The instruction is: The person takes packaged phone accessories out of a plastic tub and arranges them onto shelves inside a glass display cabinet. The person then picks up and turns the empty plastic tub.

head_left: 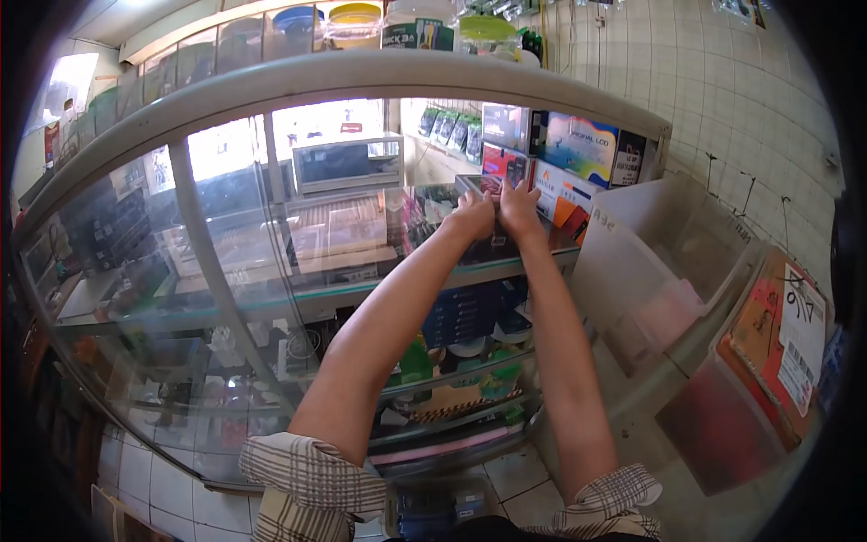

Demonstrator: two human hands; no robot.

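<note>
Both my arms reach into a glass display cabinet [318, 291], above its upper glass shelf. My left hand [472, 215] and my right hand [520, 209] are side by side on a small clear-topped box [489, 183] with reddish contents; my fingers partly hide it. Dark packets [433, 203] lie just left of my left hand. Right of my right hand stand stacked cartons, among them a colourful LCD box [578, 149] and a white and orange box [563, 190]. A stack of dark blue boxes [464, 315] sits on the shelf below.
The cabinet's thick top rail [379, 71] arches over my hands, with lidded plastic jars [352, 27] above. A translucent plastic bin [643, 264] stands close on the right, near a red-tinted bin [721, 420] topped by an orange carton [779, 339]. Sliding glass panes cover the cabinet's left.
</note>
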